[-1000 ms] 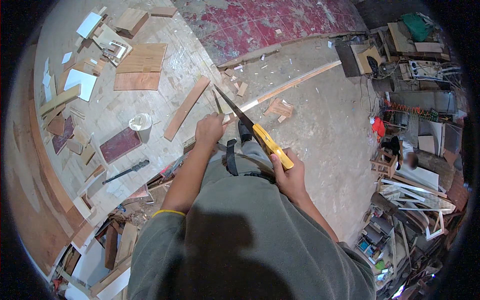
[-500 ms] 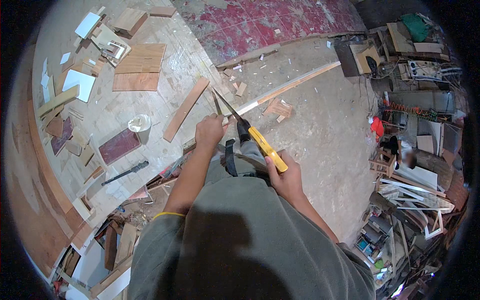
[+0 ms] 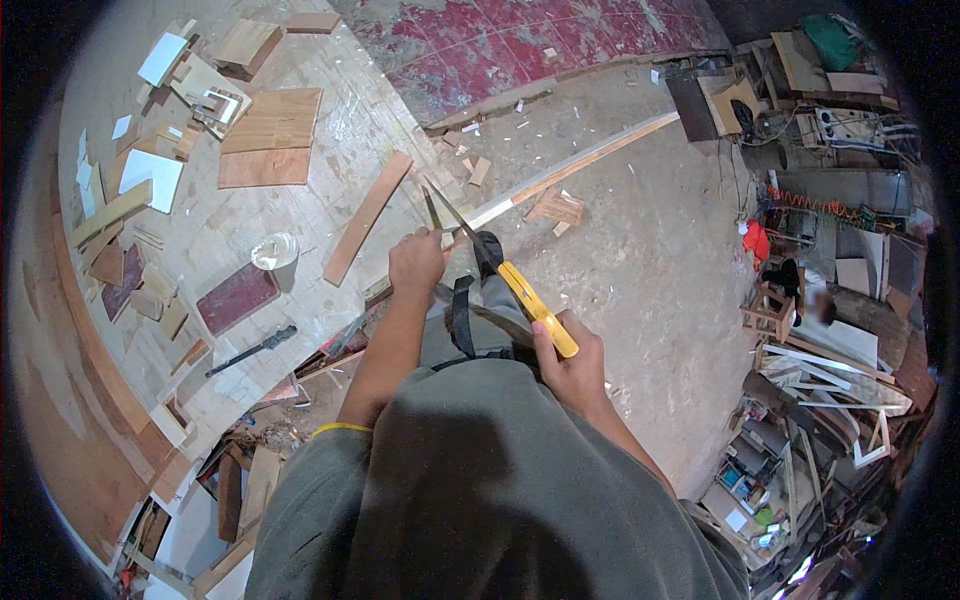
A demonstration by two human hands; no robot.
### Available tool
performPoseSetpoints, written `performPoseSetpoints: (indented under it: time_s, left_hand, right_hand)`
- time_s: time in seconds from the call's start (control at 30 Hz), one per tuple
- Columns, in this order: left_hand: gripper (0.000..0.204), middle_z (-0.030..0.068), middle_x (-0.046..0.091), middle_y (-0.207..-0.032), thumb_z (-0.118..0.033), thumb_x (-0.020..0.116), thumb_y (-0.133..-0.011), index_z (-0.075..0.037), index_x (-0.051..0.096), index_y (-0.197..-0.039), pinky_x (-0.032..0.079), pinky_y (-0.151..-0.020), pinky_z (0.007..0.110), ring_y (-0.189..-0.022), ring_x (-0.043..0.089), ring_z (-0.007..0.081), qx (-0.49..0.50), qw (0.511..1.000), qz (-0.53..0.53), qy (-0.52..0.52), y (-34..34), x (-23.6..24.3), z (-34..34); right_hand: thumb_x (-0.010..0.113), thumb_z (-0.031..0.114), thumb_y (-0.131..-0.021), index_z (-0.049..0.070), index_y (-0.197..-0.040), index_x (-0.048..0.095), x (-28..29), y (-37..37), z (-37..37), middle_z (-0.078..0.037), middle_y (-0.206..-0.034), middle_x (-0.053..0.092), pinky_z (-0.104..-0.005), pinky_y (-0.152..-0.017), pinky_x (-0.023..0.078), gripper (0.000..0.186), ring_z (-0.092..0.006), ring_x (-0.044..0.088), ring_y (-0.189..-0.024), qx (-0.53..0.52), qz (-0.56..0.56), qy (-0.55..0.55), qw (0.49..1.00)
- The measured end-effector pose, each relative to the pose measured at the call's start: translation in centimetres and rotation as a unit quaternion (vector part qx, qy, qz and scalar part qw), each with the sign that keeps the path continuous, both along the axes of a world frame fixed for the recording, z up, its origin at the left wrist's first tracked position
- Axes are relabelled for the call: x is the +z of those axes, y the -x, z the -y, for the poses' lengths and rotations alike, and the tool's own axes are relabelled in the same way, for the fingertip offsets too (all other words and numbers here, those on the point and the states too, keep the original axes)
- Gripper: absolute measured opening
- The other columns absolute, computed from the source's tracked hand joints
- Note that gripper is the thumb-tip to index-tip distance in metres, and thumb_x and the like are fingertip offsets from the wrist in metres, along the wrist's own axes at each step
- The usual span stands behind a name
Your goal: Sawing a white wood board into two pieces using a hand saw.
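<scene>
My right hand (image 3: 572,355) is closed round the yellow handle of a hand saw (image 3: 537,312). The saw's thin dark blade slants away to the upper left, crossing a long wooden strip (image 3: 590,158) close to its near end. At the table edge, my left hand (image 3: 417,263) is closed on that near end, just left of the blade; its fingertips are partly hidden. A thin dark pointed shape (image 3: 431,208) shows beyond the left knuckles; whether it is a shadow or a thing is unclear. A flat brown board (image 3: 368,217) lies on the table left of the blade.
The worktable (image 3: 330,130) on the left carries a white tub (image 3: 275,250), a dark red block (image 3: 238,297), a dark bar-shaped tool (image 3: 252,350), a wooden panel (image 3: 265,138) and several offcuts. Wood scraps (image 3: 555,208) lie on the floor. Stacked frames (image 3: 830,385) line the right side.
My right hand and the saw have shifted slightly down, drawing the blade back a little. My left hand stays in nearly the same place. The whole view has tilted slightly.
</scene>
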State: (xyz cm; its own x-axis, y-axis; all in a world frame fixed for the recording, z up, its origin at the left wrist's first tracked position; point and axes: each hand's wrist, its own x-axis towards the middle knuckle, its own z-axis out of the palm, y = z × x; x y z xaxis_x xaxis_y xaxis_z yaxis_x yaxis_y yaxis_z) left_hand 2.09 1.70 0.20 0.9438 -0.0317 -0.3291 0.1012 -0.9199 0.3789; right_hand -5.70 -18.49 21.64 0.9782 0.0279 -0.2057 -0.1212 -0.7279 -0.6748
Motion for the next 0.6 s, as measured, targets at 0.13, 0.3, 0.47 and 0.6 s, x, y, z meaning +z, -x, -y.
performPoseSetpoints:
  time_s: [0.13,0.3,0.47,0.6]
  left_hand:
    - [0.032,0.0103,0.070,-0.100,-0.040,0.068,-0.089,-0.015,0.073,-0.109,0.056,-0.080,0.046,-0.095,0.070,0.0309,0.006,1.000,-0.016,-0.001,-0.3,0.4,0.1]
    - [0.030,0.0102,0.070,-0.099,-0.032,0.073,-0.086,-0.017,0.073,-0.112,0.056,-0.080,0.047,-0.094,0.070,0.0319,0.019,0.999,-0.030,-0.003,-0.5,0.7,0.0]
    - [0.033,0.0100,0.070,-0.104,-0.041,0.065,-0.090,-0.013,0.071,-0.108,0.057,-0.082,0.045,-0.100,0.070,0.0297,-0.011,0.998,-0.061,-0.016,-0.9,0.2,-0.5]
    - [0.031,0.0105,0.071,-0.104,-0.037,0.066,-0.089,-0.012,0.071,-0.106,0.057,-0.082,0.045,-0.099,0.070,0.0296,-0.009,0.999,-0.025,-0.025,-0.4,0.9,0.3]
  right_hand:
    - [0.065,0.018,-0.099,0.000,-0.081,0.056,0.8,2.0,1.9,-0.006,-0.062,0.055,-0.0304,-0.053,0.040,0.026,-0.0094,0.049,-0.060,-0.012,-0.009,-0.009,1.000]
    - [0.072,0.019,-0.092,0.002,-0.081,0.059,4.5,3.6,2.9,-0.016,-0.065,0.059,-0.0368,-0.056,0.045,0.024,-0.0244,0.058,-0.058,-0.077,-0.082,-0.020,0.993]
    - [0.071,0.021,-0.095,0.002,-0.082,0.060,6.3,5.5,4.9,-0.007,-0.063,0.057,-0.0298,-0.053,0.041,0.026,-0.0101,0.051,-0.058,-0.108,-0.067,-0.043,0.991]
    - [0.068,0.023,-0.097,0.002,-0.080,0.059,5.7,4.8,5.5,-0.002,-0.063,0.054,-0.0278,-0.053,0.039,0.028,-0.0082,0.047,-0.060,-0.134,0.012,-0.073,0.988]
